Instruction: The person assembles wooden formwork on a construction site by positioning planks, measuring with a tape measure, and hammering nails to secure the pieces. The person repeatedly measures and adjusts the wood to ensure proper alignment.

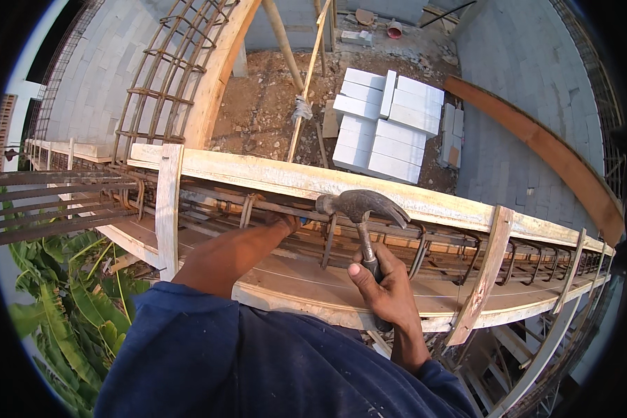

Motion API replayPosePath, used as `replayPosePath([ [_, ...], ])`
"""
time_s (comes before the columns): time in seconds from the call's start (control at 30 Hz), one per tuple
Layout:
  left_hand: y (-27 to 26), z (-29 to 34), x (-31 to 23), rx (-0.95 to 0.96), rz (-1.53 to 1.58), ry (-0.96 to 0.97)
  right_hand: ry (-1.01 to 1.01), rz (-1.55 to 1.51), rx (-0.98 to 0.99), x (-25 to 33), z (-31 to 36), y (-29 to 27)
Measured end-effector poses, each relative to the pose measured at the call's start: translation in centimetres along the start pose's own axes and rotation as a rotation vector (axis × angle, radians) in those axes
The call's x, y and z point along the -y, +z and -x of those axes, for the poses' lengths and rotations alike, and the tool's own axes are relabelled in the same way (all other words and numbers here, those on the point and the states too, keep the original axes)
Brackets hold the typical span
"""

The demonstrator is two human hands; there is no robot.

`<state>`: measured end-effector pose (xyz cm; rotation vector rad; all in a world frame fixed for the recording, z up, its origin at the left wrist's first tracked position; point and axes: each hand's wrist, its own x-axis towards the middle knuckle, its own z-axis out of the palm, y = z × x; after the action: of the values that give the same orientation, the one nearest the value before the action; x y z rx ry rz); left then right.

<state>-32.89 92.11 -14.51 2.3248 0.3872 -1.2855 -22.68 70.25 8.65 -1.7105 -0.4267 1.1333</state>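
Above rebar (329, 240), the hammer (362, 223) runs crosswise, claw rightward.

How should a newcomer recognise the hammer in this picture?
Find the long wooden formwork crossing the picture, with steel bars inside. Over it, the right hand grips the hammer. Its thick dark head with a curved claw sets it apart from the slender bars.

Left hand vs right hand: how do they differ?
The right hand grips a claw hammer; the left hand reaches in among the rebar, its hold unclear. The right hand, thumb included, shows plainly; the left hand is partly hidden. Both are bare.
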Motion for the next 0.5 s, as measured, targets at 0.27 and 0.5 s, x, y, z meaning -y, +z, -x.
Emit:
replayPosePath([
  [0.27, -0.4, 1.2, -0.1, -0.031, 0.040, 0.036, 0.008, -0.050, 0.010, -0.6, -0.2, -0.3],
  [0.5, -0.8, 2.9, 0.0, -0.082, 0.139, 0.078, 0.075, 0.019, 0.015, -0.4, -0.1, -0.6],
])
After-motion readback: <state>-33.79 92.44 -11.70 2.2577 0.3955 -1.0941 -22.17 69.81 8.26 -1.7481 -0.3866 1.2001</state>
